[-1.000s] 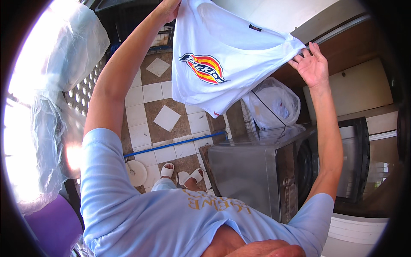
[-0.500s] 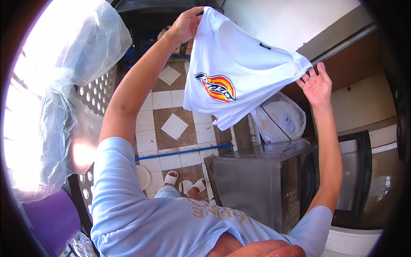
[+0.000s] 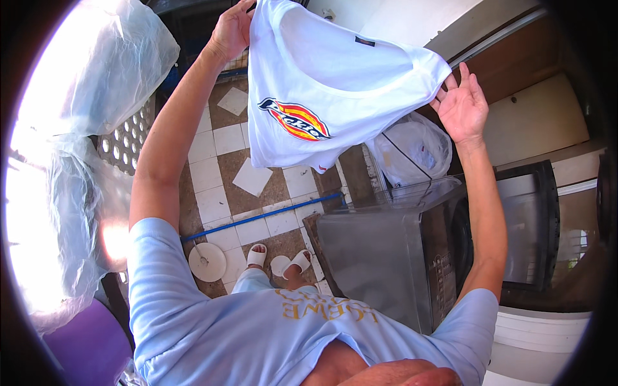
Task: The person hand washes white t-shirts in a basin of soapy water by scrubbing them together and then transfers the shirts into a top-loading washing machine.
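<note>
A white T-shirt (image 3: 360, 119) hangs stretched between my raised arms. Its neckline gapes wide with a small dark label at the back, and a red, yellow and black print marks the chest. My left hand (image 3: 233, 29) grips one shoulder of the shirt near the top edge of the view; some of its fingers are hidden by the cloth. On the other side my right hand (image 3: 463, 112) holds up the opposite shoulder, palm and thumb showing and some fingertips tucked behind the fabric.
A dark front-loading washing machine (image 3: 386, 257) stands at right, its round door (image 3: 524, 225) swung open. Behind it sits a clear plastic bag (image 3: 412, 154). Plastic sheeting (image 3: 96, 71) and a purple tub (image 3: 90, 347) are at left. A blue pipe (image 3: 264, 215) crosses the tiled floor.
Both hands and the shirt have shifted left and slightly up in the view. The shirt is spread wider, and its neckline shows more fully.
</note>
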Action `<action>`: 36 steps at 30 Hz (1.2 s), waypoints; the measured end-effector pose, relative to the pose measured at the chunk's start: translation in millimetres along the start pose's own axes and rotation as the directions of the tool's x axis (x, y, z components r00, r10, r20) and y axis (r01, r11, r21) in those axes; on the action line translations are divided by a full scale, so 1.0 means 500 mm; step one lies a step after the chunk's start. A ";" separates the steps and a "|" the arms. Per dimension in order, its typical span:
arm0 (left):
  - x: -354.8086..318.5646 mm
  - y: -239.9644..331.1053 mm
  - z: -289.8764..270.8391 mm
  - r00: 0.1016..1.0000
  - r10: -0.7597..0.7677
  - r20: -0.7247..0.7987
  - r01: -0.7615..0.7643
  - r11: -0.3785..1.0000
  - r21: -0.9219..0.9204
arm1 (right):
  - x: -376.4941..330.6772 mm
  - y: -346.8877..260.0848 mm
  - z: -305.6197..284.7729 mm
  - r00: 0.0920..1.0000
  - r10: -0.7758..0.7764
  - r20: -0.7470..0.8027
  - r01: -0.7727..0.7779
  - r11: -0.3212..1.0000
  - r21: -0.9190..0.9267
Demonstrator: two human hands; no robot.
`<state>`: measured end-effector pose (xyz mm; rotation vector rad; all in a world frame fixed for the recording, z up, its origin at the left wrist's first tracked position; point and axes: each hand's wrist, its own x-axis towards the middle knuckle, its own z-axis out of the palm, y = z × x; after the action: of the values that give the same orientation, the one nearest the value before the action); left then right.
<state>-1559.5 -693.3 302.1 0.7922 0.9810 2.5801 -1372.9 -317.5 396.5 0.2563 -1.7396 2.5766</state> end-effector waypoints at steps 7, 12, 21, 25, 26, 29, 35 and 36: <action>0.011 -0.015 0.051 0.993 -0.036 0.114 0.035 0.999 0.017 | -0.011 0.002 0.016 1.000 0.014 0.024 -0.015 0.998 0.053; 0.037 -0.010 0.087 0.990 -0.045 0.135 0.007 0.963 0.270 | 0.025 0.011 0.087 0.997 0.001 -0.082 -0.026 0.952 -0.305; 0.098 -0.051 0.162 0.872 0.118 0.475 -0.397 0.738 0.546 | 0.053 0.002 0.133 0.996 0.079 -0.037 -0.086 0.810 -0.579; 0.066 -0.049 0.231 0.929 -0.053 0.367 -0.140 0.867 0.479 | 0.063 0.029 0.179 0.988 0.150 -0.040 -0.134 0.695 -0.706; 0.061 -0.047 0.239 0.913 -0.032 0.408 -0.195 0.842 0.503 | 0.068 0.038 0.187 0.979 0.201 -0.042 -0.168 0.669 -0.724; 0.050 -0.044 0.261 0.913 -0.089 0.399 -0.173 0.800 0.575 | 0.097 0.059 0.191 0.948 0.311 -0.073 -0.252 0.586 -0.770; 0.035 -0.073 0.198 0.916 0.060 0.396 -0.282 0.799 0.531 | 0.136 0.086 0.184 0.948 0.299 -0.108 -0.288 0.663 -0.691; 0.013 -0.092 0.182 0.933 0.106 0.343 -0.283 0.806 0.521 | 0.136 0.076 0.170 0.943 0.307 -0.126 -0.309 0.671 -0.674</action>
<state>-1509.4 -608.5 330.0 1.4565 1.6628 2.2192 -1433.7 -415.3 402.8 -0.0798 -2.7785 1.8488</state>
